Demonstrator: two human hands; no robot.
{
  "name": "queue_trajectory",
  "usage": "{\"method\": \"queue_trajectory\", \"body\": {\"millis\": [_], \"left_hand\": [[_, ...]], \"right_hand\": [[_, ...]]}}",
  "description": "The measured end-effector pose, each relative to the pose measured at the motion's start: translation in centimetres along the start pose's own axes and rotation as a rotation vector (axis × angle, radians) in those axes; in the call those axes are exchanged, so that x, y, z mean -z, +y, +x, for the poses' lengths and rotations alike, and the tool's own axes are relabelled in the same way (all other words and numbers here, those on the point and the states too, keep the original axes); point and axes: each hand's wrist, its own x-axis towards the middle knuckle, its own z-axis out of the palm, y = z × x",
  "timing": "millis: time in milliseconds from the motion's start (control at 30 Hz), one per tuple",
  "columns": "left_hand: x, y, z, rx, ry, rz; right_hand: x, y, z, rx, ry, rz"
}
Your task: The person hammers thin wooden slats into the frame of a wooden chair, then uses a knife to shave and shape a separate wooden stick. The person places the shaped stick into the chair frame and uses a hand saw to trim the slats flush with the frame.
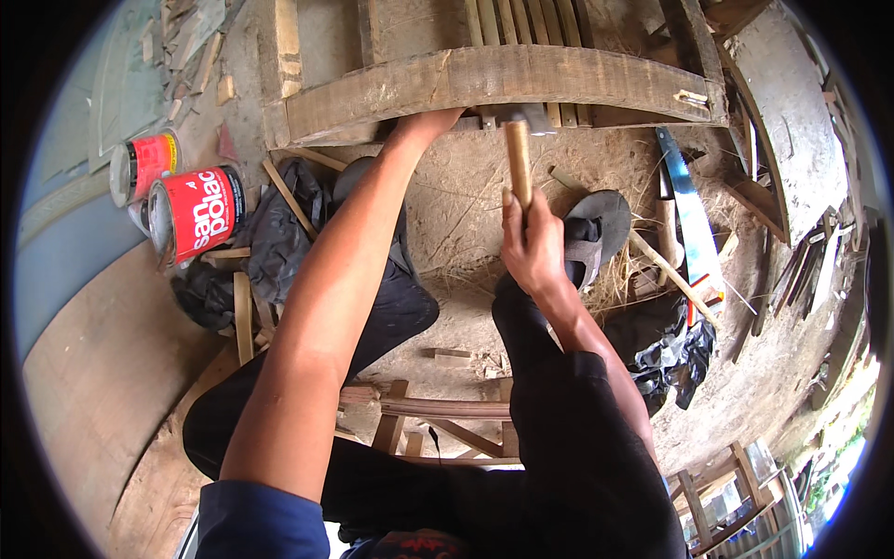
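Note:
My right hand (535, 244) is closed round the wooden handle of a hammer (518, 160). The hammer points away from me, its blurred metal head close against the near edge of a curved wooden rail (391, 86). That rail is part of a wooden frame lying on the ground, with several narrow slats (526, 22) running back behind it. My left hand (434, 122) reaches in beneath the rail, left of the hammer head. The rail covers its fingers, so what they touch is hidden.
Two red-labelled cans (197, 212) stand at left beside black plastic (296, 200). On the right lie a handsaw (687, 210) and more black plastic (672, 349). A sandalled foot (601, 228) rests near the hammer. Wood offcuts (453, 356) and straw litter the ground.

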Motion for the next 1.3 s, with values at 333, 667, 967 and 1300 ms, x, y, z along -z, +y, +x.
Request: {"method": "queue_trajectory", "body": {"millis": [333, 667, 967, 1300], "left_hand": [[0.1, 0.3, 0.1, 0.02, -0.002, -0.065], [0.0, 1.4, -0.9, -0.016, 0.102, 0.019], [-0.5, 2.3, -1.3, -0.198, 0.15, -0.039], [-1.0, -0.9, -0.7, -0.237, 0.198, 0.364]], "right_hand": [[0.8, 1.4, 0.4, 0.09, 0.079, -0.056], [-0.3, 0.1, -0.3, 0.254, 0.052, 0.013], [0.9, -0.3, -0.9, 0.18, 0.108, 0.017], [0.5, 0.6, 0.3, 0.181, 0.073, -0.123]]}}
